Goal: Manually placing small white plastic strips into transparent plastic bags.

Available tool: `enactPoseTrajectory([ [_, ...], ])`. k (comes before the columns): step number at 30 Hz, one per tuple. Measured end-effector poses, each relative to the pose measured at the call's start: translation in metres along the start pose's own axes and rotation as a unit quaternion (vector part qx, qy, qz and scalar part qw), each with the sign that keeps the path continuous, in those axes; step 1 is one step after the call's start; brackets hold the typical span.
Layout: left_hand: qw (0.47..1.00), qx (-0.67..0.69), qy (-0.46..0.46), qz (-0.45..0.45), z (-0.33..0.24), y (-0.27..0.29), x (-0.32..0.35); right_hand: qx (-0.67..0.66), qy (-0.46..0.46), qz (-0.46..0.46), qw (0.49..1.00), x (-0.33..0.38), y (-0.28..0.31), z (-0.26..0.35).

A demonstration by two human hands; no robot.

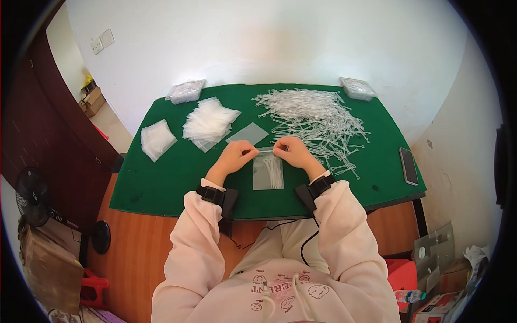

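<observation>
Nearest the body, both forearms in pale pink sleeves come up onto the green surface point(161, 183), each wrist wearing a black strap. Between them lies a small clear bag point(267, 171) with a few thin plastic strips inside, flat on the felt with its mouth pointing away from the person. The left hand point(235, 156) and the right hand point(291, 151) each pinch a top corner of that bag, fingers closed on its upper edge; holding both corners likely keeps the mouth taut and flat.

Just beyond the hands lies a single empty bag point(247, 133), within easy reach. Further left sit a fanned heap of empty bags point(209, 123) and a smaller stack point(157, 139). To the right, a large loose pile of clear strips point(315, 119) spreads close to the right hand. At the far edge rest two filled bundles point(186, 91), one at each corner. A phone point(409, 166) lies apart at the right edge.
</observation>
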State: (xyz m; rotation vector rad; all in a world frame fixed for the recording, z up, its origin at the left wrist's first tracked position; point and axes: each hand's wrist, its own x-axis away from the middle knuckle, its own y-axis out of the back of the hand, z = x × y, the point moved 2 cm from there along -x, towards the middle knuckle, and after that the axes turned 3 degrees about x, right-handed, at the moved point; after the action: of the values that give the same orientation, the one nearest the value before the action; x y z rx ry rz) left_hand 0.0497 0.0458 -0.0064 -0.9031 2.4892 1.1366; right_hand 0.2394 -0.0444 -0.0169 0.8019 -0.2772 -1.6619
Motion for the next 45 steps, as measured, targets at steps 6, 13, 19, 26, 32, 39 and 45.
enactPoseTrajectory([
  [6, 0.998, 0.05, 0.037, 0.002, 0.0, -0.003, 0.003, -0.021, 0.02, -0.004, 1.0, 0.002, -0.009, 0.01],
  [13, 1.0, -0.004, -0.022, 0.009, 0.001, -0.015, 0.002, -0.015, 0.072, 0.011, 0.997, 0.002, -0.025, 0.015],
  [19, 0.995, 0.036, 0.063, 0.065, 0.003, -0.006, 0.004, -0.012, 0.016, 0.033, 0.999, 0.001, -0.014, 0.006],
  [26, 0.996, 0.003, 0.053, 0.077, 0.001, -0.001, 0.003, -0.001, -0.019, 0.056, 0.998, 0.001, -0.006, 0.001],
  [32, 0.998, 0.02, 0.049, 0.038, 0.006, -0.001, 0.005, 0.01, -0.029, 0.026, 0.999, -0.001, -0.005, -0.003],
  [39, 0.968, 0.201, 0.152, -0.018, 0.015, -0.004, 0.004, -0.201, -0.073, -0.004, 0.977, -0.003, -0.008, -0.002],
  [45, 0.926, 0.346, 0.145, -0.045, 0.006, 0.0, 0.001, -0.377, -0.131, -0.064, 0.915, -0.002, -0.008, 0.0],
])
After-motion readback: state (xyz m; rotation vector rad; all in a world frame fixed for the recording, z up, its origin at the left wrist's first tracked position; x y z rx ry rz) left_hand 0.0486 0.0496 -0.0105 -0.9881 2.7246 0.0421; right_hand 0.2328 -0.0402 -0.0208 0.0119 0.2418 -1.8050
